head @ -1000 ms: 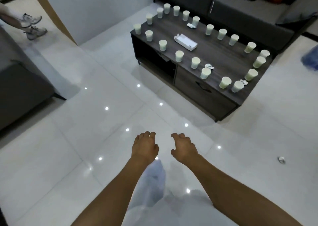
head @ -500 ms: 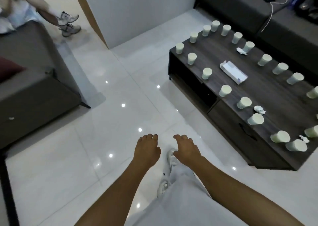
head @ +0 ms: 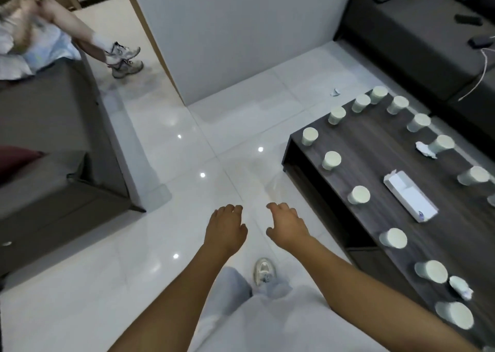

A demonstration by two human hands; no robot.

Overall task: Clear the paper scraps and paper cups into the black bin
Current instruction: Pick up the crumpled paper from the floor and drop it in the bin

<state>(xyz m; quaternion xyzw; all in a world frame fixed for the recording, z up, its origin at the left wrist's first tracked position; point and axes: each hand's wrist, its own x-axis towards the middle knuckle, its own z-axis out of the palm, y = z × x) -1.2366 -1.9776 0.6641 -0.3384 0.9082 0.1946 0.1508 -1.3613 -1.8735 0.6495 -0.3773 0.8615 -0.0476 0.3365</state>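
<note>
over the white tiled floor, the left hand and right hand are held out side by side, fingers loosely curled, nothing held. to the right, paper cups are ranged upside down round the dark wooden table, with crumpled paper scraps beside some. a white carton lies between; its small mark cannot be read. no black bin is seen.
</note>
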